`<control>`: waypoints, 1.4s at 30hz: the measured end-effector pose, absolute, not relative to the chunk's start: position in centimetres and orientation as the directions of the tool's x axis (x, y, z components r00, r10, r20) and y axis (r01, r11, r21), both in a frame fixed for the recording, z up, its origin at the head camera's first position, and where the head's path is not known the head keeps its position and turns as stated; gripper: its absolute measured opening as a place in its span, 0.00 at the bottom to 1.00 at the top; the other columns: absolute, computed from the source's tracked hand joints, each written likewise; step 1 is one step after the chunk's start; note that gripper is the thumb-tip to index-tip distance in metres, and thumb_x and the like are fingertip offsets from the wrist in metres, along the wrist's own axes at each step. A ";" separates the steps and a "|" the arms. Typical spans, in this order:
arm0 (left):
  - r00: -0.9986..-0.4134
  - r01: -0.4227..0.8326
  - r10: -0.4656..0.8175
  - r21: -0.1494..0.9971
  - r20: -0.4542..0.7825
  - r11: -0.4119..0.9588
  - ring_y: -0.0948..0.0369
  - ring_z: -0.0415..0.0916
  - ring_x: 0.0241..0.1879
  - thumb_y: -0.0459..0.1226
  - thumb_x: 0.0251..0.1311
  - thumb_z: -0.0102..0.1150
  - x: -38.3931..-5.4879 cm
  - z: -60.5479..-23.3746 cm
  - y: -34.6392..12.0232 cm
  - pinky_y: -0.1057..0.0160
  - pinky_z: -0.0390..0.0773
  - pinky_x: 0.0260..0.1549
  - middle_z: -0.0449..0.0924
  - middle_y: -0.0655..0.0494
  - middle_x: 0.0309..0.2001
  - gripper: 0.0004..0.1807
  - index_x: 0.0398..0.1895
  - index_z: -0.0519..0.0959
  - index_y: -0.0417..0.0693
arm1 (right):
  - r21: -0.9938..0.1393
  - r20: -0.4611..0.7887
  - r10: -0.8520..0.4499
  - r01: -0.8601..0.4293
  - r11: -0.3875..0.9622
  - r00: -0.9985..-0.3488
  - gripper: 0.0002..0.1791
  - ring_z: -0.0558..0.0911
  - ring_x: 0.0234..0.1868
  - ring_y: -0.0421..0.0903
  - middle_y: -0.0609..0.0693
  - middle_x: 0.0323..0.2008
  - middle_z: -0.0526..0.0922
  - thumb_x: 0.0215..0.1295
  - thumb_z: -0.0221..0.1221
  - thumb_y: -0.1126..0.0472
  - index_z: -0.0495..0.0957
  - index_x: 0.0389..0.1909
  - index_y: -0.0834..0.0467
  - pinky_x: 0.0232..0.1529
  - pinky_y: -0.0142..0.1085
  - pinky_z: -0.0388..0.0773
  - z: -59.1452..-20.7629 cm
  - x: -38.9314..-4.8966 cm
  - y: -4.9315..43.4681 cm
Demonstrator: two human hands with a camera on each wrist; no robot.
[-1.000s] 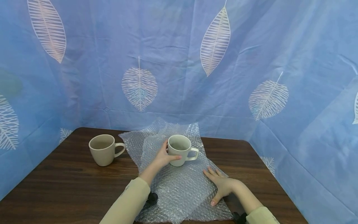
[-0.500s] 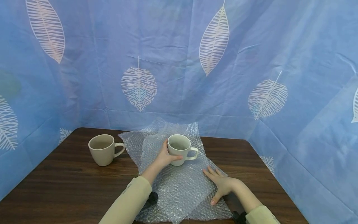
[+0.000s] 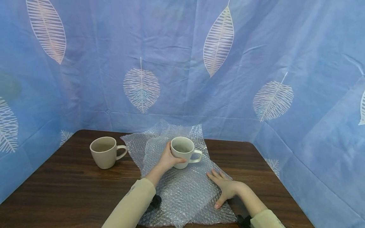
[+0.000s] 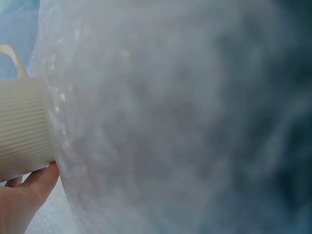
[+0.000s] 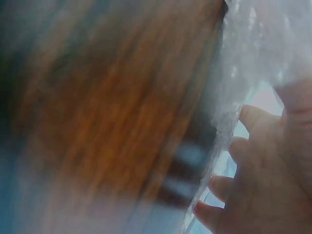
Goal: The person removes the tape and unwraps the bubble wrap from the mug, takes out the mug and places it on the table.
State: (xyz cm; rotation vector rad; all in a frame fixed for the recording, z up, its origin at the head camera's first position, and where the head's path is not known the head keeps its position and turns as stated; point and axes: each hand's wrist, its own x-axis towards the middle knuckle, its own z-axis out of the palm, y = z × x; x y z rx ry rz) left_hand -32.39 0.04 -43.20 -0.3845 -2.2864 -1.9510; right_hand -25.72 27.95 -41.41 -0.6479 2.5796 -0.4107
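Note:
A pale cream mug (image 3: 186, 155) stands upright on overlapping sheets of bubble wrap (image 3: 185, 193), its handle pointing right. My left hand (image 3: 167, 158) grips its left side, thumb across the front and fingers around behind. The left wrist view shows fine ribs on the mug's wall, with fingertips (image 4: 46, 178) against it. On the right edge of the wrap rests my right hand (image 3: 226, 189), fingers spread and holding nothing. In the right wrist view its fingers lie along the wrap's edge (image 5: 214, 141).
A second cream mug (image 3: 105, 158) stands on the dark wooden table (image 3: 71, 190) at left, handle to the right. Behind and beside the table hangs a blue cloth (image 3: 176, 41) with leaf prints. The wrap reaches the table's back edge.
The left thumb shifts very slightly right along the mug's front. The mug, the wrap and the right hand stay in place.

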 end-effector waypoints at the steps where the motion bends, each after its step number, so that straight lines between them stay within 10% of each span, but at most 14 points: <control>1: -0.961 0.265 0.122 0.954 0.249 0.143 0.42 0.63 0.61 0.32 0.40 0.78 -32.4 -43.2 0.0 0.40 0.67 0.55 0.62 0.42 0.64 0.58 0.73 0.49 0.43 | -0.382 -0.348 -0.506 -0.373 0.845 -0.789 0.70 0.36 0.70 0.72 0.65 0.74 0.35 0.38 0.74 0.40 0.42 0.76 0.57 0.56 0.75 0.45 -41.4 -25.7 28.0; 42: -0.967 0.252 0.060 0.963 0.248 0.097 0.47 0.64 0.60 0.28 0.33 0.80 -32.1 -40.4 -2.7 0.41 0.66 0.55 0.65 0.47 0.62 0.60 0.72 0.54 0.49 | -0.346 -0.386 -0.456 -0.332 0.877 -0.802 0.69 0.36 0.71 0.67 0.60 0.75 0.35 0.38 0.75 0.43 0.42 0.77 0.53 0.58 0.73 0.45 -41.6 -25.9 27.8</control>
